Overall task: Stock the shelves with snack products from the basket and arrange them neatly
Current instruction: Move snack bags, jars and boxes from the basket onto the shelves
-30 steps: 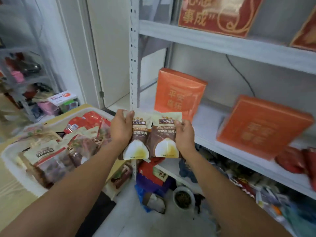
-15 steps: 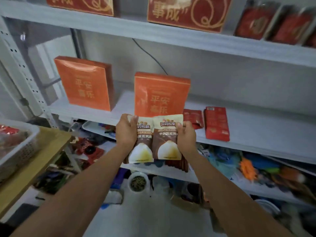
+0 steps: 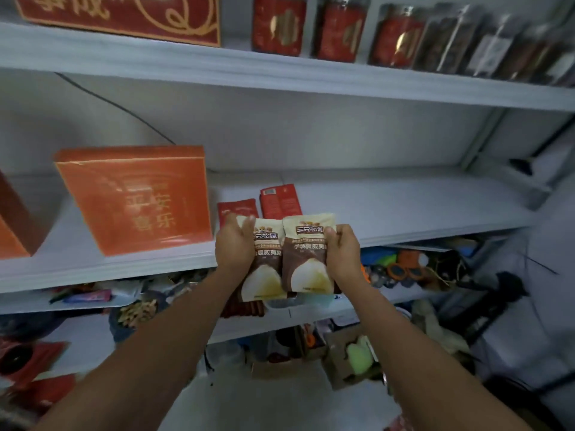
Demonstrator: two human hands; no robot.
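Note:
I hold two brown-and-cream snack pouches side by side in front of the middle shelf [image 3: 404, 209]. My left hand [image 3: 234, 244] grips the left pouch [image 3: 264, 275] by its left edge. My right hand [image 3: 342, 253] grips the right pouch [image 3: 306, 262] by its right edge. Both pouches are upright, with their tops level with the shelf's front edge. Just behind them on the shelf lie two flat red packets [image 3: 280, 200]. The basket is out of view.
An orange gift box [image 3: 137, 197] stands on the middle shelf left of my hands, with another at the far left edge [image 3: 12, 225]. The top shelf holds a red box [image 3: 124, 14] and several jars [image 3: 398, 38]. Lower shelves [image 3: 311, 309] are cluttered with mixed goods.
My view has swung right along the shelving, from the basket to the middle shelf. Both hands carried the two pouches along, and they now sit in front of the red packets.

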